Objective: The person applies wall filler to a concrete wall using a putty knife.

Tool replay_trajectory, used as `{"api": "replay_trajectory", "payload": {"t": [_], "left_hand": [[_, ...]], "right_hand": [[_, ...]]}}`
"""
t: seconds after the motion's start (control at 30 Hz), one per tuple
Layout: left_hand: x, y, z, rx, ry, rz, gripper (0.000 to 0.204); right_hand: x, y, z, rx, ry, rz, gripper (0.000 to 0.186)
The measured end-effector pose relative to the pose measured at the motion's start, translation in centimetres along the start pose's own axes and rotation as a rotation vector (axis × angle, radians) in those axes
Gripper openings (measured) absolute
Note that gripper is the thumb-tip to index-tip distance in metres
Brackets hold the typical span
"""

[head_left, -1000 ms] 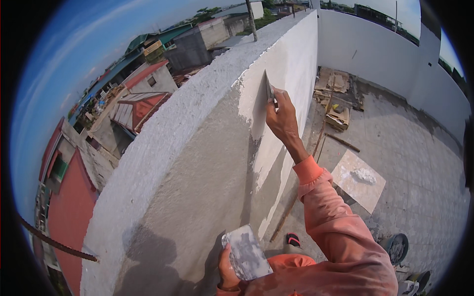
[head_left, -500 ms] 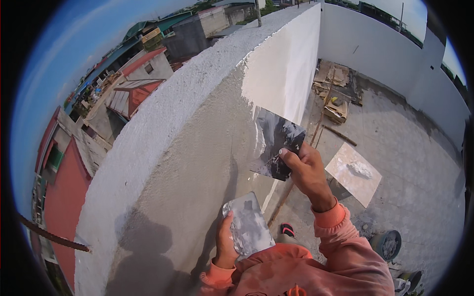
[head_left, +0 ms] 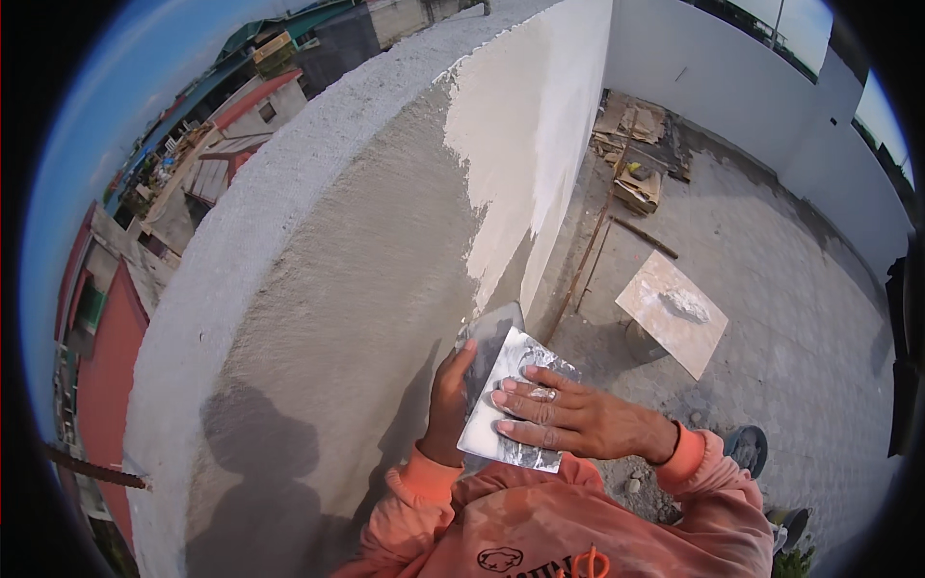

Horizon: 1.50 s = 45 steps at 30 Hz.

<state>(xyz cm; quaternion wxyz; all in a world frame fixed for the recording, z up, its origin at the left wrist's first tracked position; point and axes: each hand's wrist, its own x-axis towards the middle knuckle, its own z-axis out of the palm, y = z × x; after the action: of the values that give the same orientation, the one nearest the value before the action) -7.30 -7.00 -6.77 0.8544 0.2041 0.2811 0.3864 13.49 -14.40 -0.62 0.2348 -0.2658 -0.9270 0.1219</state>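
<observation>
My left hand grips a smeared grey metal plate just above my orange sweatshirt. My right hand holds a square scraper blade coated in white putty, fingers laid across its face, overlapping the plate. Both tools are in front of a wall of rough grey render. An uneven coat of white putty covers the wall's far part, its ragged edge reaching down to just above the tools.
A square board bearing a white mound stands right of the wall. Rods, stacked cardboard and buckets lie on the paved floor. Rusty rebar juts from the wall at left; rooftops show beyond.
My right hand has come down from the putty coat on the wall to my left hand, turning the blade flat over the plate. The view has tilted, shifting the wall's top upward.
</observation>
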Motion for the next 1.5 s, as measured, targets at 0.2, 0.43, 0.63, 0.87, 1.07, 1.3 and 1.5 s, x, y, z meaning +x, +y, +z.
{"api": "replay_trajectory", "payload": {"t": [0.2, 0.43, 0.63, 0.87, 1.07, 1.3, 1.5], "left_hand": [[0.9, -0.3, 1.8, 0.158, 0.059, 0.103, 0.037], [2.1, -0.2, 0.9, 0.25, 0.146, 0.169, 0.039], [2.2, 2.0, 4.1, 0.366, 0.149, 0.458, 0.038], [2.6, -1.0, 5.0, 0.856, 0.181, 1.162, 0.039], [1.9, -2.3, 5.2, 1.272, -0.106, 1.366, 0.032], [2.8, -3.1, 3.8, 1.487, -0.203, 1.474, 0.032], [2.9, -4.0, 1.2, 1.691, -0.091, 1.294, 0.033]], "right_hand": [[-2.7, 1.1, 0.8, -0.086, -0.057, 0.046, 0.058], [-7.5, 5.5, 1.6, -0.057, 0.012, 0.262, 0.077], [-10.1, 5.0, 1.5, 0.091, 0.397, 0.755, 0.056], [-5.9, -1.3, 4.4, 0.124, 0.759, 0.919, 0.025], [-2.6, -1.3, 6.2, 0.199, 0.925, 0.927, 0.024], [-1.4, 0.5, 6.2, 0.275, 0.989, 0.876, 0.022], [-1.3, 2.5, 6.0, 0.503, 0.982, 0.955, 0.021]]}}
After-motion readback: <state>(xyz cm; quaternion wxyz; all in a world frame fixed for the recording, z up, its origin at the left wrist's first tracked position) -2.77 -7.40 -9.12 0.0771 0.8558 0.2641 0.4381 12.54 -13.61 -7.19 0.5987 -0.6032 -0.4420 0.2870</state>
